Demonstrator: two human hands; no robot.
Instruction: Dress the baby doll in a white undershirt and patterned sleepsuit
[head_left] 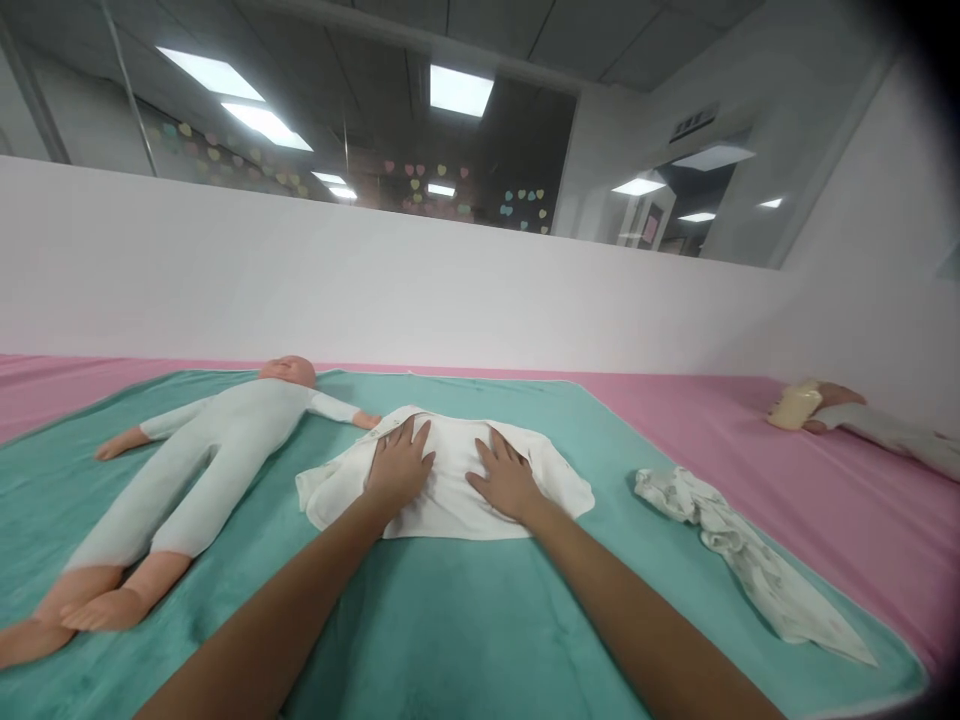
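A white baby shirt [455, 480] lies spread on a teal blanket [450, 620], its front parted toward both sides. My left hand [401, 467] rests on its left part with the fingers spread, some fingertips at the edge of the opened flap. On the right part, my right hand [508, 478] lies flat with fingers apart, its fingertips near the other flap. To the left a baby doll [232, 430] in a pale bodysuit lies on its back, one hand close to the shirt's left side.
Crumpled patterned baby clothing [739, 545] lies on the blanket at the right. Farther right, on the pink sheet [675, 430], a second doll [885, 425] lies beside a pale yellow object [795, 405]. A white wall [420, 290] with a window above closes off the back.
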